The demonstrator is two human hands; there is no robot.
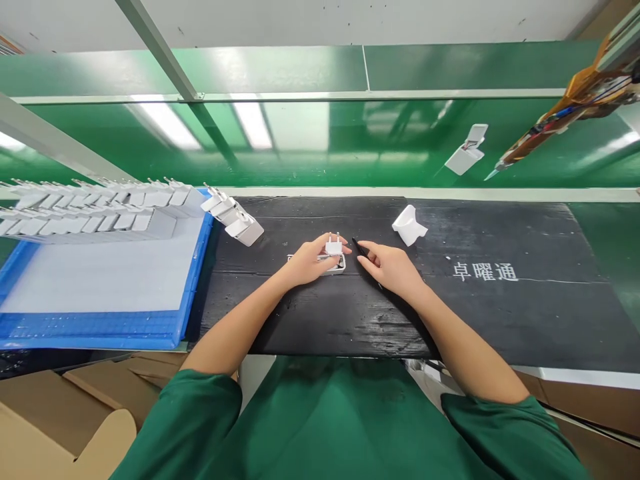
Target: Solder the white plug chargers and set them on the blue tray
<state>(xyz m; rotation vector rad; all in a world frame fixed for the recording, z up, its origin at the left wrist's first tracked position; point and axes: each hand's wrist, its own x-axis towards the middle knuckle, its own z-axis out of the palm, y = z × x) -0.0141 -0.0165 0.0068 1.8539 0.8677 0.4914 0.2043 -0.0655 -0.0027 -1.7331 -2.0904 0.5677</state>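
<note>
My left hand (311, 262) is closed on a white plug charger (334, 249) whose two metal pins point up and away from me. Below the pin part lies its white shell (342, 267), open on the near side with small parts showing in it. Just to the right, my right hand (390, 265) pinches a slim black tool (358, 247), its tip toward the charger; whether it is a pair of tweezers I cannot make out. Beyond that hand a white funnel-shaped plastic piece (410, 225) rests on the black mat.
At left, a blue tray (193, 267) carries rows of white chargers (95, 217). Several more chargers (235, 217) stand beside it on the black mat (540, 313). An opened charger (466, 157) is at the green back panel, near a hanging taped tool (530, 140). Cardboard boxes (65, 413) sit lower left.
</note>
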